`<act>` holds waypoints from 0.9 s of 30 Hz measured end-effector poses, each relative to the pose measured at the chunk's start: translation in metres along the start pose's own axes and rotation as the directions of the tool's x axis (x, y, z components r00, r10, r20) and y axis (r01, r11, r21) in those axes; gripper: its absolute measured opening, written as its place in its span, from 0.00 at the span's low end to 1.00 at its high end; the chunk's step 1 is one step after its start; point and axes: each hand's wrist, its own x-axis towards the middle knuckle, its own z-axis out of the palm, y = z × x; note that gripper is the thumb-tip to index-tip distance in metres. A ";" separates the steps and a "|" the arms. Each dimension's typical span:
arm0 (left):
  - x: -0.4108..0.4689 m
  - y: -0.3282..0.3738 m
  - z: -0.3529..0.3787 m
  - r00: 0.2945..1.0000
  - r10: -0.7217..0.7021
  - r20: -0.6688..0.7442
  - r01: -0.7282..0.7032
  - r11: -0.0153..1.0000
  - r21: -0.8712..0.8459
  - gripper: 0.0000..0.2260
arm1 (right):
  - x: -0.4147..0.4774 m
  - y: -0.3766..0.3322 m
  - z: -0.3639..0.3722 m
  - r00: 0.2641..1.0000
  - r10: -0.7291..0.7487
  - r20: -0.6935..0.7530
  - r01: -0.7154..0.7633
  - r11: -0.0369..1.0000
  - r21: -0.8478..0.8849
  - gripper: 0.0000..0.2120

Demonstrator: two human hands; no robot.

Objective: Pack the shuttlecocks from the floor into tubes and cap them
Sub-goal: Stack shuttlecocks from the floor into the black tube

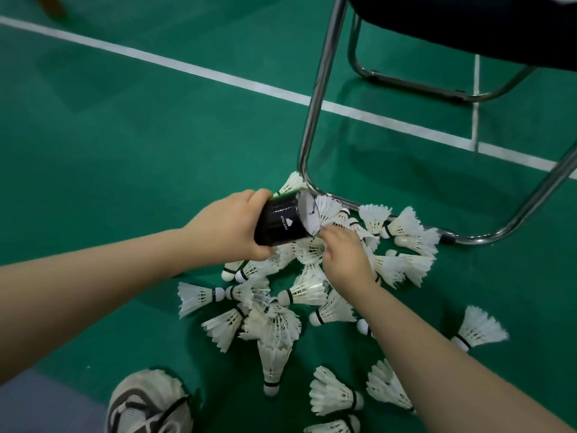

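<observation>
Head view: left grip (pixel 228 226) clasps the tube (pixel 281 223) at centre frame, its rim just beside the chair leg (pixel 316 104). Right grip (pixel 343 257) sits over the shuttlecocks (pixel 274 332), hold unclear. Open floor (pixel 125 135) upper left.

tube (pixel 282 221): held in the left hand (pixel 231 226), tilted above the far part of the heap, mouth turned right.
right hand (pixel 346 257): just right of and below the tube's mouth, over the heap.
shuttlecocks (pixel 281 326): heaped on the floor (pixel 125 151) beneath both hands, spreading towards the person.
lone shuttlecock (pixel 480 328): apart, right of the heap.
chair (pixel 321 89): behind and right; its leg bends onto the floor at the heap's far edge.
court line (pixel 187 65): behind, running left to right past the chair's leg.
shoe (pixel 150 401): nearest, left of the heap.
</observation>
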 end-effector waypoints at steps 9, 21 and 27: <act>-0.008 -0.012 0.010 1.000 -0.009 0.022 0.009 1.000 0.008 0.26 | 0.011 0.012 0.014 0.963 -0.108 0.248 0.232 0.802 -0.550 0.23; -0.005 -0.007 0.014 0.999 -0.020 0.039 0.020 1.000 0.013 0.25 | -0.005 -0.014 -0.026 0.795 0.469 -0.385 0.016 0.618 0.786 0.14; -0.005 0.007 0.016 0.998 -0.017 0.057 0.016 1.000 0.018 0.24 | -0.018 -0.031 -0.050 0.924 0.244 -0.296 0.080 0.632 0.771 0.11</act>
